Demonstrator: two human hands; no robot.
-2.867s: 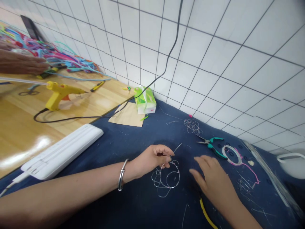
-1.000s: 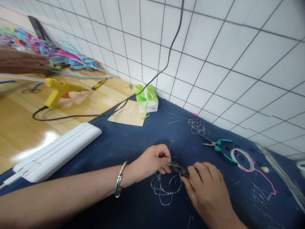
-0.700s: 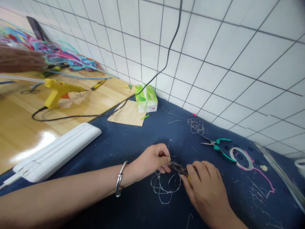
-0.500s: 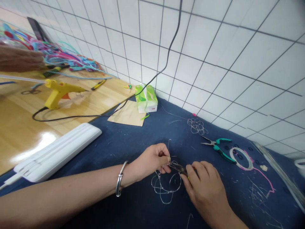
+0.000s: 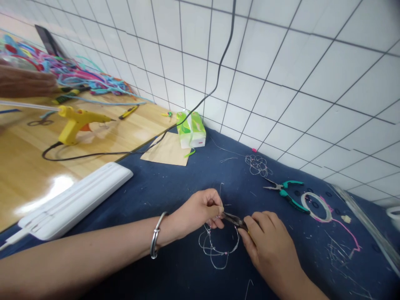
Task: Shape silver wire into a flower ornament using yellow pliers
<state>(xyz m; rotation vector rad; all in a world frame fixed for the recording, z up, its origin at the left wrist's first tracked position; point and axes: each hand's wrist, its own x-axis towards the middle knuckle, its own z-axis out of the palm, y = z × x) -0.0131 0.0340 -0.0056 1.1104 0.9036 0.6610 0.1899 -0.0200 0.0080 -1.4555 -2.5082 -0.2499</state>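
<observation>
Silver bangle (image 5: 157, 236) at its wrist, the left hand (image 5: 200, 212) pinched the looped wire frame (image 5: 225, 253), spread below its fingertips, seemingly to steady it; rightward, pliers (image 5: 233, 219) met that pinch, clenched in the right hand (image 5: 270, 239), presumably for leverage.

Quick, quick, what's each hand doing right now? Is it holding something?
Left hand: closed, pinching the looped silver wire.
Right hand: closed around the pliers.
</observation>
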